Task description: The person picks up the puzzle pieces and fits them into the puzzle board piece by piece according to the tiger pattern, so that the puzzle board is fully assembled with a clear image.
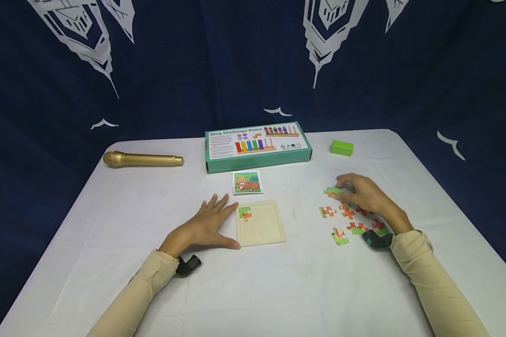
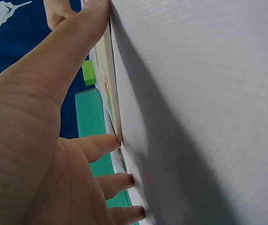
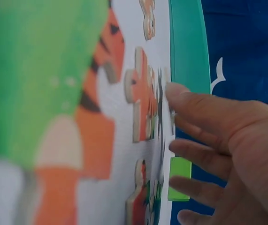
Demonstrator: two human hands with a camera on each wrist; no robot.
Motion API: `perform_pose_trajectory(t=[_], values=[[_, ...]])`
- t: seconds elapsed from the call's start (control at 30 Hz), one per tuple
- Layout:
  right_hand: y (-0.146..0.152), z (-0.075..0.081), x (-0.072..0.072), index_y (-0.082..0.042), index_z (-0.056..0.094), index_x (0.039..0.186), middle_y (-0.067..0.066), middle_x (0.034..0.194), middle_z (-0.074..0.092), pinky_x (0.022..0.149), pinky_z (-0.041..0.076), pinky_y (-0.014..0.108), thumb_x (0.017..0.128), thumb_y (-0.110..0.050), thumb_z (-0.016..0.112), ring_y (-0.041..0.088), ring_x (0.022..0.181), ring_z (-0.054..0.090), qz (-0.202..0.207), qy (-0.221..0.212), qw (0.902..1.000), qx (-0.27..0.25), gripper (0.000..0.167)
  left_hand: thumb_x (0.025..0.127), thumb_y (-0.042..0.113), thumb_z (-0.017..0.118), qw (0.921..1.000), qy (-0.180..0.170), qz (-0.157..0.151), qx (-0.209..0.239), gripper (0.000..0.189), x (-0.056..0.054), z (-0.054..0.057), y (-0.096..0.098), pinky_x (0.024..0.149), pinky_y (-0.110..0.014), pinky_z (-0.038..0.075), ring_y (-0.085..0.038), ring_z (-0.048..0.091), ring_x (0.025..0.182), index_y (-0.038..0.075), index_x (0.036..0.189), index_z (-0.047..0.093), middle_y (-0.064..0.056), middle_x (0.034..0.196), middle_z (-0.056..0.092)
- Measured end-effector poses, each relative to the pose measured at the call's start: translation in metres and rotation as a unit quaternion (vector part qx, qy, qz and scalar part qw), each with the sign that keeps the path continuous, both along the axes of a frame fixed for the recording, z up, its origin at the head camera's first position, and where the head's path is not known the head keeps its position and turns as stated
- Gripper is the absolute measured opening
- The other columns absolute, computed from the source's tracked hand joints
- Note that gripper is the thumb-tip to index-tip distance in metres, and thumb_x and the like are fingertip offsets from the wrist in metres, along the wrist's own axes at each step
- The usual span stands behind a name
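My left hand [image 1: 208, 224] lies spread at the left edge of a wooden puzzle tray [image 1: 263, 229], thumb near its lower corner and index finger near the upper one. One puzzle piece [image 1: 245, 214] with green and orange print sits in the tray's upper left corner. On the right, my right hand [image 1: 362, 193] reaches over loose pieces, its fingertips right at a green-and-orange puzzle piece [image 1: 332, 191]. In the right wrist view its fingers [image 3: 202, 157] look extended and apart. Several other tiger-print pieces [image 1: 347, 211] lie below that hand, some partly hidden under the wrist.
Behind the tray is a small tiger picture card [image 1: 247, 182]. Farther back stands a green Ring Challenge Game box [image 1: 259, 147], with a gold microphone [image 1: 143, 159] to its left and a green block [image 1: 341, 148] to its right. A white cloth covers the table [image 1: 253, 295].
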State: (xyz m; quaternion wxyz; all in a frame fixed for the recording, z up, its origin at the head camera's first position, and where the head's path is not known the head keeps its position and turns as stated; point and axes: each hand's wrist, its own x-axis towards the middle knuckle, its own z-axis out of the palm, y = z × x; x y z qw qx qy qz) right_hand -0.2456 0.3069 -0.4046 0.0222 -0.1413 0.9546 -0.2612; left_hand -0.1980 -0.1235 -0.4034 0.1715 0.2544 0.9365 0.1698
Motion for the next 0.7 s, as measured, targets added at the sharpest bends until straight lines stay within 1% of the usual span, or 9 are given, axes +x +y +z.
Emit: perform_pose_trajectory(t=[0.07, 0.17, 0.23, 0.27, 0.4, 0.53, 0.7], values=[[-0.001, 0.002, 0.001, -0.001, 0.064, 0.11, 0.023, 0.127, 0.057, 0.097, 0.039, 0.055, 0.088, -0.017, 0.069, 0.038, 0.115, 0.051, -0.011, 0.003, 0.9999, -0.002, 0.027, 0.067, 0.068, 0.073, 1.0, 0.001, 0.0, 0.001, 0.113, 0.0, 0.0, 0.0, 0.116, -0.057, 0.0, -0.038, -0.006, 0.146, 0.015, 0.153, 0.024, -0.014, 0.161, 0.004], [-0.003, 0.003, 0.001, -0.003, 0.064, 0.11, 0.023, 0.117, 0.064, 0.091, 0.043, 0.053, 0.088, -0.016, 0.068, 0.037, 0.107, 0.056, -0.018, 0.014, 0.9997, 0.0, 0.026, 0.067, 0.068, 0.074, 1.0, 0.001, 0.0, 0.001, 0.113, 0.0, 0.0, 0.0, 0.116, -0.057, 0.001, -0.038, -0.006, 0.146, 0.015, 0.153, 0.024, -0.014, 0.161, 0.004], [-0.004, 0.004, 0.001, -0.003, 0.064, 0.11, 0.023, 0.113, 0.065, 0.091, 0.043, 0.054, 0.089, -0.016, 0.067, 0.039, 0.109, 0.057, -0.022, 0.019, 0.9996, -0.003, 0.025, 0.067, 0.068, 0.073, 1.0, 0.002, 0.0, 0.0, 0.113, 0.0, 0.0, -0.001, 0.116, -0.057, 0.001, -0.038, -0.006, 0.146, 0.015, 0.153, 0.024, -0.014, 0.161, 0.005], [-0.004, 0.005, 0.001, -0.003, 0.064, 0.11, 0.023, 0.112, 0.066, 0.093, 0.042, 0.056, 0.089, -0.016, 0.067, 0.04, 0.113, 0.056, -0.023, 0.021, 0.9995, -0.005, 0.025, 0.067, 0.068, 0.073, 1.0, 0.002, 0.0, 0.0, 0.113, 0.0, 0.0, -0.001, 0.116, -0.058, 0.001, -0.038, -0.006, 0.146, 0.015, 0.153, 0.024, -0.014, 0.161, 0.005], [-0.006, 0.006, 0.001, -0.002, 0.062, 0.116, 0.024, 0.114, 0.066, 0.094, 0.041, 0.057, 0.09, -0.018, 0.067, 0.042, 0.116, 0.054, -0.03, 0.017, 0.9993, -0.016, 0.031, 0.067, 0.068, 0.073, 1.0, 0.002, 0.0, 0.0, 0.113, 0.0, -0.001, -0.001, 0.116, -0.057, 0.001, -0.038, -0.006, 0.146, 0.015, 0.153, 0.024, -0.014, 0.161, 0.004], [-0.009, 0.006, 0.002, -0.001, 0.06, 0.124, 0.024, 0.115, 0.065, 0.093, 0.043, 0.056, 0.09, -0.019, 0.068, 0.042, 0.114, 0.056, -0.024, 0.024, 0.9991, -0.024, 0.039, 0.067, 0.068, 0.073, 1.0, 0.0, 0.0, 0.001, 0.113, 0.001, -0.001, -0.001, 0.116, -0.057, 0.0, -0.038, -0.006, 0.146, 0.015, 0.153, 0.024, -0.014, 0.161, 0.004], [-0.016, 0.007, 0.002, -0.003, 0.064, 0.12, 0.02, 0.111, 0.068, 0.088, 0.047, 0.051, 0.088, -0.02, 0.07, 0.036, 0.107, 0.061, -0.003, 0.037, 0.9988, -0.034, 0.036, 0.067, 0.068, 0.073, 1.0, -0.002, 0.001, 0.003, 0.113, 0.001, -0.002, -0.001, 0.116, -0.056, -0.001, -0.037, -0.007, 0.146, 0.015, 0.153, 0.023, -0.014, 0.161, 0.004]])
